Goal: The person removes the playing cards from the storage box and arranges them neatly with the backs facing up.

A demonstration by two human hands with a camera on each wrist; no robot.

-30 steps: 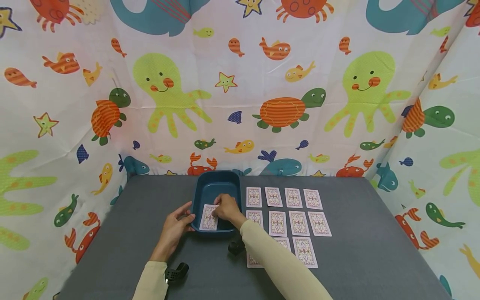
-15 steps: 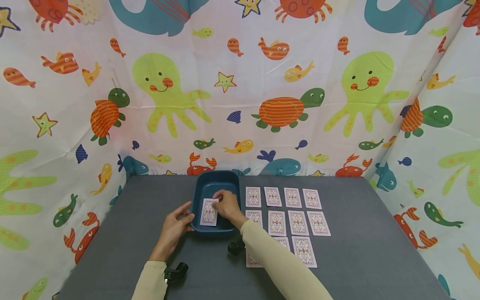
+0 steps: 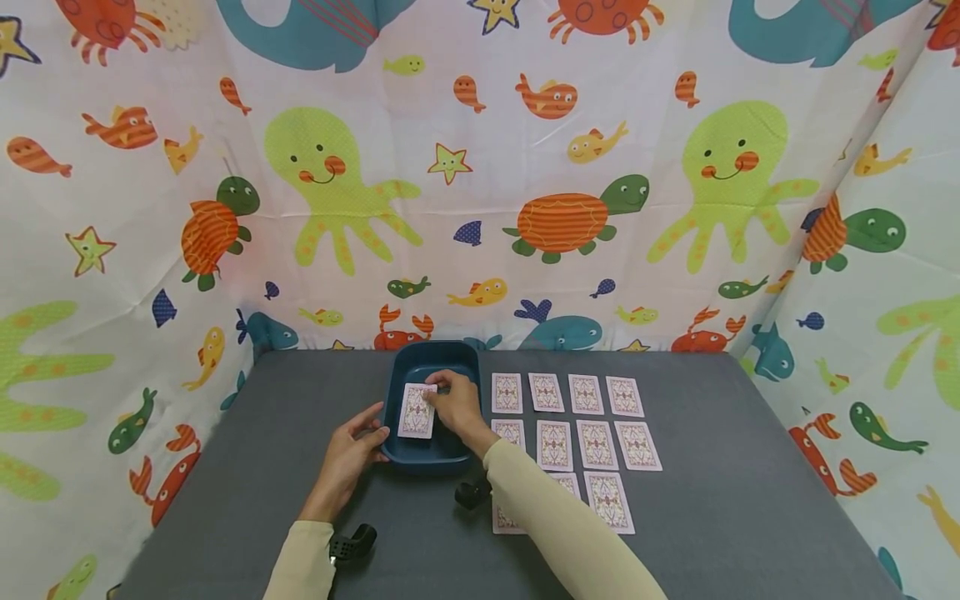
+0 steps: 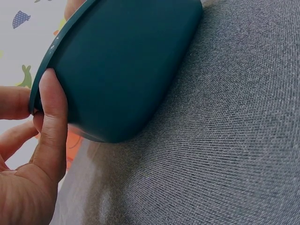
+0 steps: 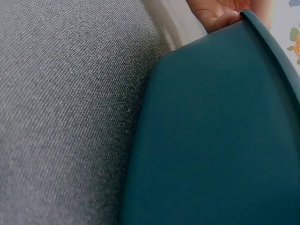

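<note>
A blue-green plastic tray (image 3: 401,458) stands on the grey table. My left hand (image 3: 351,454) grips its left rim; in the left wrist view the thumb presses the outer wall while other fingers are at the rim. Over the tray, my right hand (image 3: 456,404) pinches a playing card (image 3: 415,412) by its right side, patterned back up. Whether more cards lie beneath it cannot be seen. The right wrist view mostly shows the tray's outer wall (image 5: 211,117), with part of a hand (image 5: 218,13) at the far rim.
Right of the tray, several playing cards (image 3: 554,446) lie back up in three rows. My right forearm covers part of the nearest row. A cloth printed with sea animals (image 3: 480,250) hangs behind the grey table (image 3: 720,500) and along both sides.
My right hand has moved away from me within the tray, carrying the card from the near end toward the middle. The left hand stays on the rim.
</note>
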